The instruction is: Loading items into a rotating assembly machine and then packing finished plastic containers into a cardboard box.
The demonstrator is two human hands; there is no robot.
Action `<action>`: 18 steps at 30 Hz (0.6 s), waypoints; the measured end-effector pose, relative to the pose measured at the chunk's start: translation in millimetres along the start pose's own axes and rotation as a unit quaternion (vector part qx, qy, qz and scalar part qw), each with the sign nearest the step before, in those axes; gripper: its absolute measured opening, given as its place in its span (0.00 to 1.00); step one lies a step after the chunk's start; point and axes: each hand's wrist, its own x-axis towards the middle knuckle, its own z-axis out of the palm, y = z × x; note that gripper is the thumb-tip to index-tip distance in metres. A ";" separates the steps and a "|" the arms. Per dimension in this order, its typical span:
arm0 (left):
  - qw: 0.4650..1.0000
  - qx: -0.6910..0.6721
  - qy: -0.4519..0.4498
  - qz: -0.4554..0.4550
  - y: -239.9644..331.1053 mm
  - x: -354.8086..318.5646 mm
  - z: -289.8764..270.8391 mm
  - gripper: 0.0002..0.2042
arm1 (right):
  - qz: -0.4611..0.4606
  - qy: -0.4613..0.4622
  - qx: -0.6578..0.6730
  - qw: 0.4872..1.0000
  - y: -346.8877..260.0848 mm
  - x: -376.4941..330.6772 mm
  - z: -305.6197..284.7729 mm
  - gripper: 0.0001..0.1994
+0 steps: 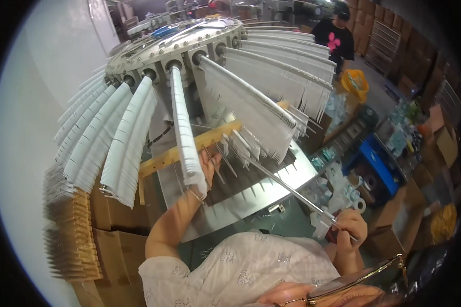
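My right hand (351, 225) is closed around the end of a long thin metal rod (292, 190), which slants up and left toward a wooden bar (217, 134). Along the bar's underside hang several thin metal spikes (228, 163). My left hand (208, 166) is just below the bar among the spikes, fingers bent. What it holds is partly hidden by a machine arm covered in white strips (183, 123). More arms with thin white sheets (251, 105) fan out from a round metal machine (189, 43).
A metal sheet (287, 176) lies beneath the bar. Wooden bars with spikes (82, 238) are stacked at left beside cardboard boxes (125, 256). At right are a blue crate (376, 166), a yellow bag (354, 84) and white rolls. Another person (335, 41) stands at far right.
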 end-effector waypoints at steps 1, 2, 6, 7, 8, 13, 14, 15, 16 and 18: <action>0.993 -0.108 -0.031 -0.038 -3.5 4.2 0.8 0.09 | 0.002 -0.031 -0.018 0.999 -10.6 0.0 3.1 0.06; 1.000 -0.006 0.002 0.021 -0.5 5.6 18.5 0.06 | 0.002 -0.026 -0.033 0.999 -19.9 1.9 8.3 0.06; 0.994 -0.087 0.011 0.070 8.5 1.8 40.5 0.03 | 0.039 -0.060 -0.106 0.992 -45.9 11.5 33.2 0.08; 0.994 -0.085 0.014 0.073 -0.6 4.4 32.3 0.03 | 0.051 -0.059 -0.103 0.992 -48.2 14.5 42.5 0.08; 0.995 -0.013 0.012 0.099 -6.2 9.4 30.4 0.05 | 0.063 -0.055 -0.108 0.991 -51.8 17.6 48.6 0.08; 0.986 0.066 0.042 0.148 -6.5 3.4 36.9 0.03 | 0.041 -0.066 -0.140 0.987 -58.7 29.8 68.7 0.10; 0.988 0.062 0.023 0.136 3.1 -4.7 41.5 0.02 | 0.047 -0.077 -0.148 0.985 -56.7 29.2 69.5 0.10; 0.991 0.058 0.003 0.124 13.8 -15.2 46.8 0.02 | 0.049 -0.076 -0.151 0.984 -53.7 27.1 68.8 0.10; 0.993 0.074 -0.036 0.084 41.8 -34.9 58.6 0.04 | 0.030 -0.079 -0.164 0.983 -48.1 25.0 67.0 0.10; 0.969 0.175 -0.126 0.124 66.5 -69.2 65.4 0.08 | 0.008 -0.085 -0.175 0.981 -39.1 19.1 63.8 0.10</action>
